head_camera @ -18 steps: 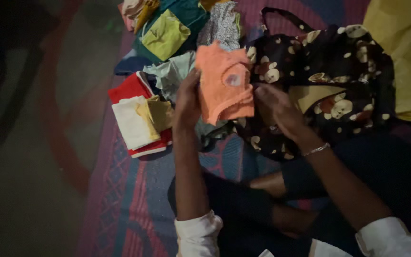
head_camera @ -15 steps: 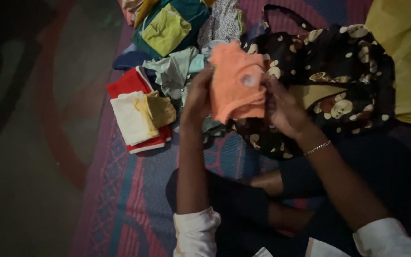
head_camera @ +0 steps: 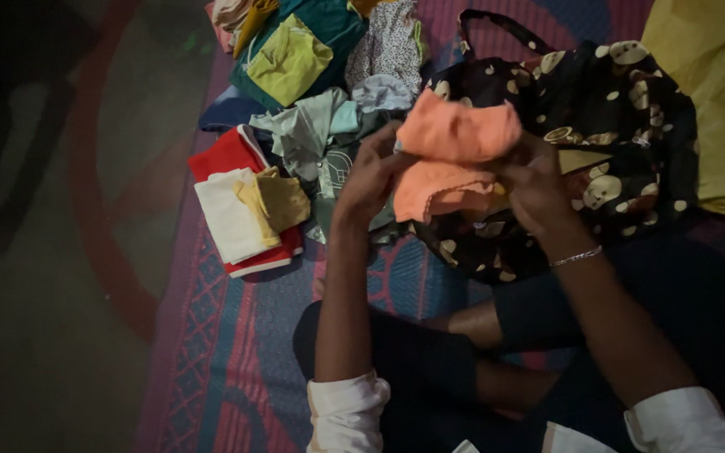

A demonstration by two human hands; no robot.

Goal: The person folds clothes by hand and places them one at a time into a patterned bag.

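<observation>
The person is sitting cross-legged on a patterned red and blue mat [head_camera: 237, 352], and both hands are gripping a small orange garment [head_camera: 455, 155] held up just above the lap, a little right of the picture's centre. The left hand [head_camera: 371, 180] is closing on the garment's edge at nine o'clock, fingers curled around the cloth, while the right hand [head_camera: 534, 184], wearing a thin silver bracelet [head_camera: 576, 257] at the wrist, is pinching the edge at three o'clock. The garment is lying folded over on itself, its upper half doubling across the lower half. Directly behind it, toward twelve and two o'clock, a dark bag with pale round prints [head_camera: 606, 109] is resting on the mat, its strap looping upward. At nine o'clock from the left hand, a neat stack of folded clothes [head_camera: 241, 205] is sitting, red at the bottom with white and mustard pieces on top. Between that stack and the hands, pale green and grey clothes [head_camera: 312, 134] are lying loosely. Toward eleven o'clock, a yellow-green piece on a teal garment [head_camera: 291, 54] is lying. A yellow cloth [head_camera: 715, 92] is filling the corner at two o'clock.
</observation>
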